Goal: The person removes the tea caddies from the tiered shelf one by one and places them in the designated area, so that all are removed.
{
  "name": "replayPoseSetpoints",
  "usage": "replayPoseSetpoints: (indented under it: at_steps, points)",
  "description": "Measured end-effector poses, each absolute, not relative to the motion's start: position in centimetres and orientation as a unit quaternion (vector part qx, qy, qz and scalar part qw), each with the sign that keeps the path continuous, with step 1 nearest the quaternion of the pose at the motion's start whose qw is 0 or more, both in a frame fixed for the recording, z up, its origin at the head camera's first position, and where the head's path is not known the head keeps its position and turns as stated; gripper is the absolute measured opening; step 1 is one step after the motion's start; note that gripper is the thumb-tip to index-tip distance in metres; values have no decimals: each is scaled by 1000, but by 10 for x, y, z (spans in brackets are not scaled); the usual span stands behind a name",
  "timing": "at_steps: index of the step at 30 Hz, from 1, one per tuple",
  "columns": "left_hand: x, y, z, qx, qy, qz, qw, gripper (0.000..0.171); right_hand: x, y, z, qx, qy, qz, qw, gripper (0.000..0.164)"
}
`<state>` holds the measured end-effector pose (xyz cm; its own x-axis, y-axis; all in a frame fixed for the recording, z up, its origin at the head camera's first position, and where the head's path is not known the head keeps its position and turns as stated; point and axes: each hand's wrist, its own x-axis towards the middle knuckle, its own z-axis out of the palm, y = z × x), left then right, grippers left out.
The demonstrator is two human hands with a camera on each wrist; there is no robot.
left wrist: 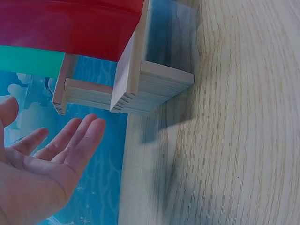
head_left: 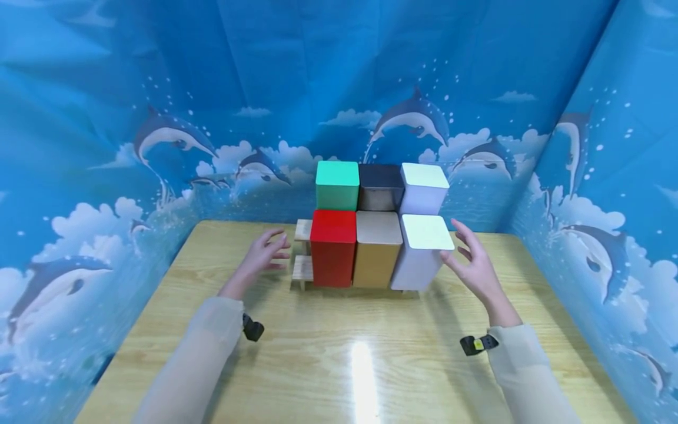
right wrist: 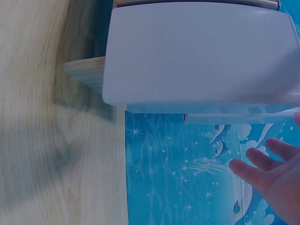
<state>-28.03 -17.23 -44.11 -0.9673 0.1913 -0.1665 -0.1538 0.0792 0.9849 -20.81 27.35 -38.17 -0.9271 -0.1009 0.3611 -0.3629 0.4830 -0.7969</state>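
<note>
A two-step wooden rack (head_left: 303, 268) holds tall square-topped boxes in two rows. Its front row has a red box (head_left: 333, 250), a tan box (head_left: 377, 253) and a white box (head_left: 421, 256). Behind them stand a green box (head_left: 337, 182), a black box (head_left: 380, 182) and a second white box (head_left: 424, 188). My left hand (head_left: 265, 253) hovers left of the rack, fingers loosely bent and holding nothing; the left wrist view shows its palm (left wrist: 42, 178) turned up. Beside the front white box is my right hand (head_left: 474, 265), thumb tip overlapping its edge, fingers spread.
The rack stands near the back edge of a light wooden table (head_left: 296, 365). Blue dolphin-print cloth (head_left: 296, 76) hangs behind it and along both sides. A bright light reflection lies on the table in front.
</note>
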Motion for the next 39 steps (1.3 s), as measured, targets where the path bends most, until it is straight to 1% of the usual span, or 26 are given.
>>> replayPoseSetpoints:
  at_steps: [8,12,15,21,31,35,39]
  points:
    - [-288,-174,-447,-2,698,701,146,60,-226,276,-391,173,-841,497,129,68]
    - [-290,-173,-446,5,685,710,160,60,-220,267,-377,181,-838,502,114,64]
    - [-293,-168,-445,7,678,715,168,57,-215,260,-369,190,-833,508,106,59]
    - [-302,-161,-448,2,672,719,176,51,-216,260,-372,190,-830,516,96,57]
    - [-309,-159,-450,19,681,709,181,50,-230,267,-402,216,-781,573,122,55]
    - [-312,-158,-448,17,668,718,193,50,-231,267,-405,207,-781,576,126,55]
    - [-314,-157,-441,27,654,726,212,52,-225,264,-399,202,-781,577,126,55]
